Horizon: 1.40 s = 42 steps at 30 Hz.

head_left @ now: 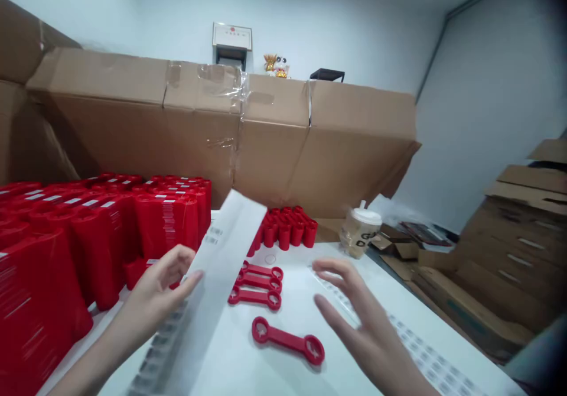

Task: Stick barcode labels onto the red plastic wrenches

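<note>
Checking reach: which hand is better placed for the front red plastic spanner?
Right, probably. The right hand is open and hovers just beside the red plastic spanner, with nothing between them. The left hand is at the edge of the white label strip, which lies between it and the spanner.

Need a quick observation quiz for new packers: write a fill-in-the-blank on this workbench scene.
Beyond the large red two-ended piece lie ____ similar pieces.
The takeaway cup further back has a ____ lid.
The left hand is at the edge of a long white strip printed with ____.

Missing words: three, white, barcodes.
</note>
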Each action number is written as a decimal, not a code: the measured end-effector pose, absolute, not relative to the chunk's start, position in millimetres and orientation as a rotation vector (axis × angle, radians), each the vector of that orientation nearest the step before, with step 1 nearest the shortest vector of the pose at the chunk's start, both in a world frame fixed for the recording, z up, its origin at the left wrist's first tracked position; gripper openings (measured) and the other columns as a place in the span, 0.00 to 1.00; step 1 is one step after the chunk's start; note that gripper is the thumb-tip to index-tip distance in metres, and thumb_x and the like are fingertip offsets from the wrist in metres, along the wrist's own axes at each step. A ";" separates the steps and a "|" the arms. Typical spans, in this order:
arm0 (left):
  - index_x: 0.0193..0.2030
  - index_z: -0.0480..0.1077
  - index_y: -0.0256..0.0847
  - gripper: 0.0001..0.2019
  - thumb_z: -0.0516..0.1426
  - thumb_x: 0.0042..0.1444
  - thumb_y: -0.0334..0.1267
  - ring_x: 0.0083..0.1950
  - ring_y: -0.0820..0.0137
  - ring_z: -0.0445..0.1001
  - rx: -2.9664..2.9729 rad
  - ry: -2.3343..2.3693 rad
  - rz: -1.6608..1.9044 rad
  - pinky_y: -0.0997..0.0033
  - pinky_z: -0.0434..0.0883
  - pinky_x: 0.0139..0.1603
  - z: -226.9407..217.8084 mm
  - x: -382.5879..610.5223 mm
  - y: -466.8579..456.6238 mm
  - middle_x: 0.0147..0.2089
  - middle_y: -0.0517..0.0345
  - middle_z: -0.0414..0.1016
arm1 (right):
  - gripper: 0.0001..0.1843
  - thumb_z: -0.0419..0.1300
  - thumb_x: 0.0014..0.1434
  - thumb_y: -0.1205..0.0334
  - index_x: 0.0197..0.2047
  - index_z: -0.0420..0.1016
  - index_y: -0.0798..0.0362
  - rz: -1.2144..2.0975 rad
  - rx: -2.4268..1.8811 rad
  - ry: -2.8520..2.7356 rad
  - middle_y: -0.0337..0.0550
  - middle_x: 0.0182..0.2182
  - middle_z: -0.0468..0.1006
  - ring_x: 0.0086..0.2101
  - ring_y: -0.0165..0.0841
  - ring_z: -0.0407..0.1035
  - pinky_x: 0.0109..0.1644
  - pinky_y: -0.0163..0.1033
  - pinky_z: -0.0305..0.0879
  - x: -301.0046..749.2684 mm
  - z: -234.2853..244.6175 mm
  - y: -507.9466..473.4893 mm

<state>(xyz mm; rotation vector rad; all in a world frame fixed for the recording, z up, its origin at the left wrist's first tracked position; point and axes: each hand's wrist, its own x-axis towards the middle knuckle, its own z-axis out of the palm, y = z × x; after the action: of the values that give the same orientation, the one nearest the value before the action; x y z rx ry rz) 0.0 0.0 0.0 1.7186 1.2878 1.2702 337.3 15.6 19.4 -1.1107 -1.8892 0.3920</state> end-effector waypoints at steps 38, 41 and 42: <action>0.37 0.75 0.46 0.16 0.66 0.53 0.56 0.30 0.72 0.70 1.529 1.311 1.591 0.80 0.67 0.27 40.7 31.2 64.5 0.28 0.61 0.72 | 0.14 0.67 0.60 0.54 0.46 0.81 0.52 0.467 -0.944 -1.579 0.45 0.43 0.85 0.42 0.43 0.79 0.48 0.50 0.76 266.2 62.2 139.0; 0.44 0.74 0.48 0.19 0.65 0.54 0.57 0.31 0.70 0.72 1.611 1.290 1.458 0.78 0.70 0.29 33.6 32.8 62.2 0.30 0.61 0.74 | 0.16 0.69 0.57 0.53 0.44 0.81 0.54 0.378 -1.010 -1.495 0.46 0.40 0.85 0.40 0.43 0.79 0.46 0.50 0.76 304.8 75.3 137.7; 0.47 0.72 0.48 0.19 0.64 0.55 0.56 0.32 0.69 0.73 1.662 1.257 1.360 0.76 0.72 0.32 28.1 36.3 63.0 0.32 0.60 0.75 | 0.16 0.69 0.56 0.53 0.45 0.81 0.54 0.375 -1.047 -1.459 0.46 0.39 0.84 0.39 0.43 0.79 0.45 0.49 0.76 319.2 78.6 135.5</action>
<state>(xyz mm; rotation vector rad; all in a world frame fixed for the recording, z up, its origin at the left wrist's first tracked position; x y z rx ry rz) 36.3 63.0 28.1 1.6617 1.2567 1.3605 319.2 135.5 78.6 -1.0471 -1.4592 0.3747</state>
